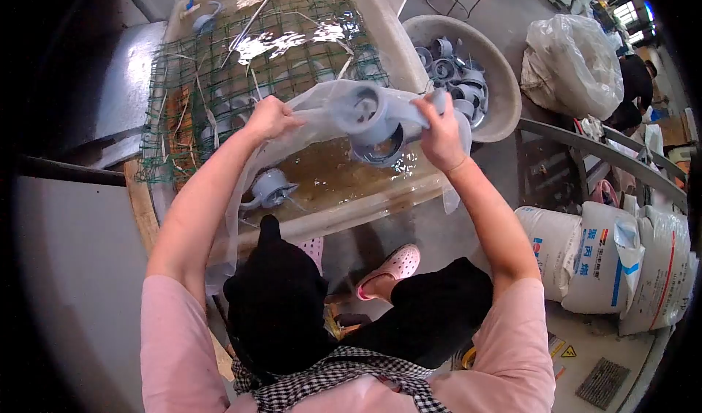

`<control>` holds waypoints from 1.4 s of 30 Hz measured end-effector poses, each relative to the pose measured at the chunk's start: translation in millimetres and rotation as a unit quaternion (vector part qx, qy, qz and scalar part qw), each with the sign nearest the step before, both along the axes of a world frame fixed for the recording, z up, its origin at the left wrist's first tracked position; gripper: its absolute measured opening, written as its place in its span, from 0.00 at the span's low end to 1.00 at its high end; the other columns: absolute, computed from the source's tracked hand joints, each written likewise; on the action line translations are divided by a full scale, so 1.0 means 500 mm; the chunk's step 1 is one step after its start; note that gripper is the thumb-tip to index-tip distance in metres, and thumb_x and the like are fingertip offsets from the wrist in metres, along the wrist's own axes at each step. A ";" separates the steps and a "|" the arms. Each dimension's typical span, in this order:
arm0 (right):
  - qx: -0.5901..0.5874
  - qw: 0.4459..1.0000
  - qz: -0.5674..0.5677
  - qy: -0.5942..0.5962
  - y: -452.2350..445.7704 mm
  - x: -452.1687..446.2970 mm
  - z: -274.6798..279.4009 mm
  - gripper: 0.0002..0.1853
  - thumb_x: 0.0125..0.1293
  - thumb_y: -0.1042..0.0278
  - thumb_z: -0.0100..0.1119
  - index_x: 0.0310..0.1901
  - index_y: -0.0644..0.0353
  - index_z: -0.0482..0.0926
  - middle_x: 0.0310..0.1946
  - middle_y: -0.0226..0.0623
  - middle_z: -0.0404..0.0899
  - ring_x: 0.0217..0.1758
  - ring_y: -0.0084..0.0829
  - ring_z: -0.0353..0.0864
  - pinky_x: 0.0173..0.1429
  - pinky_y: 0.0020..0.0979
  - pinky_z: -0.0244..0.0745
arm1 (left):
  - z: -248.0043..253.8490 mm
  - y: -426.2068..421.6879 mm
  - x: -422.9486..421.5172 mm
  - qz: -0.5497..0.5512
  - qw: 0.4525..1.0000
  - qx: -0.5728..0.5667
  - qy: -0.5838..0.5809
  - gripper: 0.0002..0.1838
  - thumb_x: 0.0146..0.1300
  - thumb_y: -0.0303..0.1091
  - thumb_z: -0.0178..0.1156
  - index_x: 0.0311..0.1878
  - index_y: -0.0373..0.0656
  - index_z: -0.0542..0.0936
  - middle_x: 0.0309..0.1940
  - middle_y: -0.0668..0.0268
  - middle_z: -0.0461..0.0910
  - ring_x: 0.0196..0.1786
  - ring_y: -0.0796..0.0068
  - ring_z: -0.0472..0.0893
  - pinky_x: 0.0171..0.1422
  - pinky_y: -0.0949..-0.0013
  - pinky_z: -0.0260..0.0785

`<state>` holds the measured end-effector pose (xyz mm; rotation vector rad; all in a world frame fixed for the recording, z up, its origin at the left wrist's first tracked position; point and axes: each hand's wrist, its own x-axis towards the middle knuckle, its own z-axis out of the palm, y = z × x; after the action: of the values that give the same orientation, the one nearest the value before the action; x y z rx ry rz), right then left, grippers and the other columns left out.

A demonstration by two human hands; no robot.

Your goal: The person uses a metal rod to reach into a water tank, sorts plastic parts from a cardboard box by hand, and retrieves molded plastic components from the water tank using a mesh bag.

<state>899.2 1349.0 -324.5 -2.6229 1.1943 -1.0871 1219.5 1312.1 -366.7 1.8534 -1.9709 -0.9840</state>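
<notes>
Over the near end of a water-filled tub [344, 219], my right hand [442, 135] is closed around the handle of a grey plastic part [358, 110] with a round cup-like body, smeared by motion. Just below it shows a second grey ring-shaped part [380, 146]; whether the two are joined I cannot tell. My left hand [274, 118] has its fingers pinched together to the left of the part, beside a pale blurred strip. Clear plastic sheeting [311, 139] drapes behind and below both hands. Another grey plastic part [270, 186] sits in the water under my left forearm.
A green net [285, 55] with a rod [256, 18] covers the tub's far side. Right of it, a round basin [501, 84] holds several grey parts. Farther right are a large plastic bag [574, 66], a metal rail [607, 146], white sacks [603, 256] and another person [636, 84].
</notes>
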 end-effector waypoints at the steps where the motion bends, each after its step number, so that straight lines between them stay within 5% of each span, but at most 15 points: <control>1: 0.006 0.999 -0.034 -0.030 -0.007 -0.007 0.006 0.25 0.40 0.89 0.47 0.45 0.59 0.72 0.41 0.50 0.67 0.44 0.50 0.70 0.47 0.40 0.68 | 0.001 -0.003 0.002 0.018 0.998 0.059 0.026 0.17 0.47 0.42 0.67 0.21 0.35 0.80 0.11 0.61 0.72 0.18 0.72 0.73 0.29 0.67 0.67; 6: 0.004 0.986 -0.121 -0.113 -0.041 -0.027 0.005 0.19 0.49 0.88 0.45 0.45 0.63 0.69 0.38 0.49 0.69 0.41 0.48 0.68 0.47 0.36 0.64 | -0.014 0.005 -0.007 0.014 0.999 0.030 0.024 0.16 0.48 0.41 0.67 0.20 0.34 0.79 0.10 0.63 0.71 0.17 0.75 0.70 0.29 0.67 0.66; 11: 0.088 0.951 -0.168 -0.245 -0.077 -0.017 -0.047 0.14 0.56 0.82 0.40 0.45 0.62 0.67 0.30 0.32 0.69 0.28 0.21 0.68 0.32 0.25 0.65 | -0.009 0.013 -0.018 -0.030 0.999 -0.039 -0.010 0.16 0.49 0.40 0.65 0.20 0.34 0.78 0.12 0.56 0.71 0.17 0.67 0.70 0.30 0.65 0.66; 14: 0.150 0.906 -0.176 -0.355 -0.094 -0.017 -0.063 0.15 0.53 0.83 0.40 0.44 0.61 0.67 0.28 0.32 0.68 0.24 0.19 0.66 0.28 0.22 0.63 | -0.003 0.017 -0.019 -0.007 1.000 -0.017 -0.003 0.17 0.49 0.40 0.66 0.20 0.34 0.79 0.13 0.55 0.72 0.18 0.67 0.71 0.30 0.65 0.66; 17: 0.184 0.899 -0.211 -0.337 -0.104 -0.026 -0.064 0.16 0.51 0.83 0.40 0.43 0.60 0.69 0.28 0.35 0.71 0.28 0.27 0.71 0.34 0.28 0.67 | 0.010 0.020 -0.024 -0.009 1.000 0.004 -0.025 0.15 0.49 0.40 0.65 0.23 0.34 0.80 0.14 0.54 0.73 0.19 0.67 0.72 0.31 0.65 0.67; 23: 0.231 0.840 -0.195 -0.450 -0.136 -0.032 -0.071 0.16 0.50 0.83 0.39 0.42 0.61 0.69 0.26 0.35 0.71 0.26 0.24 0.70 0.30 0.26 0.66 | 0.002 0.022 -0.024 -0.004 1.000 -0.010 -0.020 0.15 0.49 0.39 0.65 0.27 0.34 0.81 0.16 0.54 0.75 0.20 0.66 0.75 0.32 0.64 0.67; 32: 0.064 0.859 -0.318 -0.395 -0.277 -0.162 -0.082 0.13 0.51 0.84 0.41 0.39 0.62 0.69 0.26 0.35 0.69 0.22 0.23 0.68 0.23 0.26 0.65 | -0.013 0.023 -0.023 -0.001 0.999 -0.035 -0.015 0.15 0.49 0.40 0.65 0.24 0.34 0.80 0.12 0.59 0.71 0.15 0.76 0.66 0.24 0.67 0.62; 34: 0.101 0.815 -0.365 -0.438 -0.299 -0.191 -0.089 0.15 0.46 0.84 0.42 0.38 0.64 0.70 0.32 0.43 0.73 0.36 0.37 0.72 0.46 0.32 0.66 | -0.009 0.022 -0.023 -0.005 0.999 -0.032 -0.024 0.16 0.49 0.40 0.65 0.22 0.34 0.80 0.11 0.57 0.71 0.15 0.72 0.67 0.25 0.65 0.62; 38: 0.087 0.757 -0.443 -0.472 -0.305 -0.209 -0.093 0.16 0.46 0.83 0.42 0.39 0.64 0.71 0.34 0.44 0.74 0.39 0.37 0.73 0.48 0.31 0.66 | 0.006 0.026 -0.031 0.008 0.999 -0.012 -0.031 0.16 0.50 0.41 0.64 0.19 0.36 0.79 0.11 0.56 0.72 0.15 0.67 0.68 0.27 0.64 0.63; 42: 0.077 0.760 -0.425 -0.485 -0.309 -0.245 -0.127 0.17 0.47 0.83 0.44 0.41 0.64 0.70 0.35 0.44 0.75 0.39 0.38 0.74 0.48 0.31 0.66 | 0.000 0.025 -0.027 -0.009 0.999 -0.028 -0.017 0.16 0.50 0.41 0.64 0.19 0.35 0.79 0.12 0.57 0.72 0.16 0.67 0.69 0.27 0.65 0.64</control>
<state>776.7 1194.7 -387.9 -0.8987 1.9466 -1.9336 1205.8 1324.7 -366.8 1.8364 -2.0166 -0.8995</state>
